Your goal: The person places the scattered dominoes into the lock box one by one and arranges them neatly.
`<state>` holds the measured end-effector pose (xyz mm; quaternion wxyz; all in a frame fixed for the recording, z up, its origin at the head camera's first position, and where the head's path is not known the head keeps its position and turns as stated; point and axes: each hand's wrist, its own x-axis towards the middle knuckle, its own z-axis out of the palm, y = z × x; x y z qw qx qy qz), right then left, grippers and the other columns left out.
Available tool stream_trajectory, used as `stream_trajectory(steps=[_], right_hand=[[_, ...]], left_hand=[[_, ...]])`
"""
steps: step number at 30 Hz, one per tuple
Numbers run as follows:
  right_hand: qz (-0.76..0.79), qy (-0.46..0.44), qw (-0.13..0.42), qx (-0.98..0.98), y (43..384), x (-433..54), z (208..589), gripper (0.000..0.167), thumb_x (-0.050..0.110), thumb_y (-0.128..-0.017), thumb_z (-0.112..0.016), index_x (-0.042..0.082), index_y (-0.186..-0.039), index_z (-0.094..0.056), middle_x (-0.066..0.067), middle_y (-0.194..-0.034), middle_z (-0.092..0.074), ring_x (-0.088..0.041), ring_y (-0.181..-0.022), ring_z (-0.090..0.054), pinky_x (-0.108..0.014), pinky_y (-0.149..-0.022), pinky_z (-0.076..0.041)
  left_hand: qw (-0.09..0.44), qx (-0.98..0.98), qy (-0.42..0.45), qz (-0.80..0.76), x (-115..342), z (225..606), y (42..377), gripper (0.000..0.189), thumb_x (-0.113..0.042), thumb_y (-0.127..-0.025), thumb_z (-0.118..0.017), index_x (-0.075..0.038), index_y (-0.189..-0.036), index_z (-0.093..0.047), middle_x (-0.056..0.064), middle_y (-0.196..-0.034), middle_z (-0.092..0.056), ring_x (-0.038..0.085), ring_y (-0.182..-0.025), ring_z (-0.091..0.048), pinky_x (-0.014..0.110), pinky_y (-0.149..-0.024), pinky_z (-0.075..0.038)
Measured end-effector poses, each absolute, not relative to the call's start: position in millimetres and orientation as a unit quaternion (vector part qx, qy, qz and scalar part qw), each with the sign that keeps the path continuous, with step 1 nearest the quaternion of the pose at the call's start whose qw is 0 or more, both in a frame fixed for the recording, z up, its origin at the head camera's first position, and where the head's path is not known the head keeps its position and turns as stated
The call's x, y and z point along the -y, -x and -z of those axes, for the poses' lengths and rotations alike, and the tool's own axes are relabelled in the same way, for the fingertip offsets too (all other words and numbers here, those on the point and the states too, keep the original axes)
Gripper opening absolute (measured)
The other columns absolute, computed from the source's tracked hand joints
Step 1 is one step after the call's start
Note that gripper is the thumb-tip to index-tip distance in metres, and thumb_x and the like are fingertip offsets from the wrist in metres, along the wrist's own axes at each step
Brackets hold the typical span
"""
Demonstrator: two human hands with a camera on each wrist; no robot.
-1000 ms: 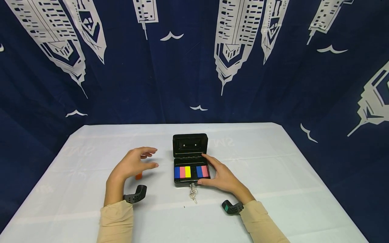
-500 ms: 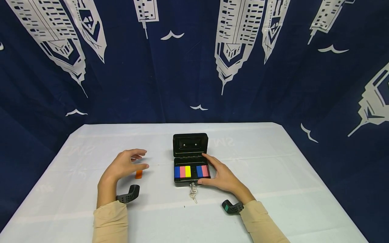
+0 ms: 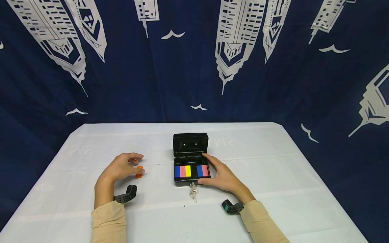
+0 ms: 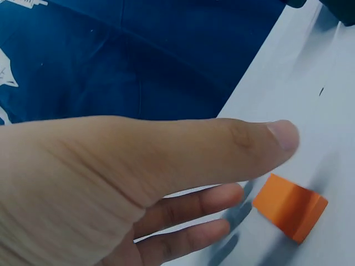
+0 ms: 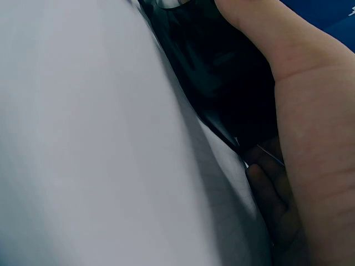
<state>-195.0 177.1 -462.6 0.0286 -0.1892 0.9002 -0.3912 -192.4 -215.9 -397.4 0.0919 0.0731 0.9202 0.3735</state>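
My left hand [image 3: 120,167] hovers with thumb and fingers spread apart around an orange block [image 3: 139,176] on the table; nothing is held. In the left wrist view, the orange block [image 4: 290,207] lies just beyond the fingertips, below the thumb. At the table's middle stands a black cash box [image 3: 184,184] with its lid [image 3: 190,143] raised. Blue, pink and yellow blocks [image 3: 182,171] fill its left part, and a blue and a pink block [image 3: 202,170] its right. My right hand [image 3: 224,177] grips the box's right side, thumb at the front, fingers toward the hinge.
Keys [image 3: 192,195] hang from the lock at the box's front. A white cloth covers the table [image 3: 267,152]. Behind it hangs a navy curtain [image 3: 182,74] with white building prints.
My left hand has moved left, away from the box, and lowered over the orange block. The right hand has kept its grip on the cash box, which has not moved.
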Motion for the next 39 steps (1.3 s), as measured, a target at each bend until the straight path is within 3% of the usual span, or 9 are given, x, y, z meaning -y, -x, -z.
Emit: stream_trajectory(steps=[9,20,39], right_hand=[[0.394,0.188,0.030,-0.899,194.2,-177.3,461.2,0.107,0.059,-0.074,-0.088,0.032,-0.162,-0.033,-0.004,-0.165,-0.038,-0.028,-0.152,-0.036,-0.056,-0.122,-0.032],[0.390,0.187,0.030,-0.901,194.6,-177.6,462.1,0.108,0.060,-0.074,-0.087,0.031,-0.162,-0.033,-0.004,-0.165,-0.038,-0.028,-0.152,-0.036,-0.056,-0.122,-0.032],[0.394,0.191,0.030,-0.899,196.3,-177.8,463.8,0.107,0.060,-0.074,-0.088,0.034,-0.162,-0.032,-0.003,-0.165,-0.037,-0.027,-0.152,-0.036,-0.055,-0.123,-0.032]], left_hand=[[0.120,-0.924,-0.077,-0.356,221.4,399.6,191.4,0.064,-0.023,-0.078,-0.091,-0.003,-0.133,-0.067,0.013,-0.125,-0.069,0.028,-0.111,-0.062,0.046,-0.097,-0.048],[0.138,-0.927,-0.069,-0.342,222.8,401.8,191.7,0.062,-0.019,-0.076,-0.091,-0.004,-0.131,-0.068,0.013,-0.115,-0.065,0.028,-0.107,-0.057,0.045,-0.093,-0.047],[0.147,-0.929,-0.059,-0.335,222.7,403.2,190.7,0.054,-0.020,-0.078,-0.089,-0.007,-0.127,-0.071,0.015,-0.119,-0.062,0.032,-0.111,-0.057,0.048,-0.094,-0.048]])
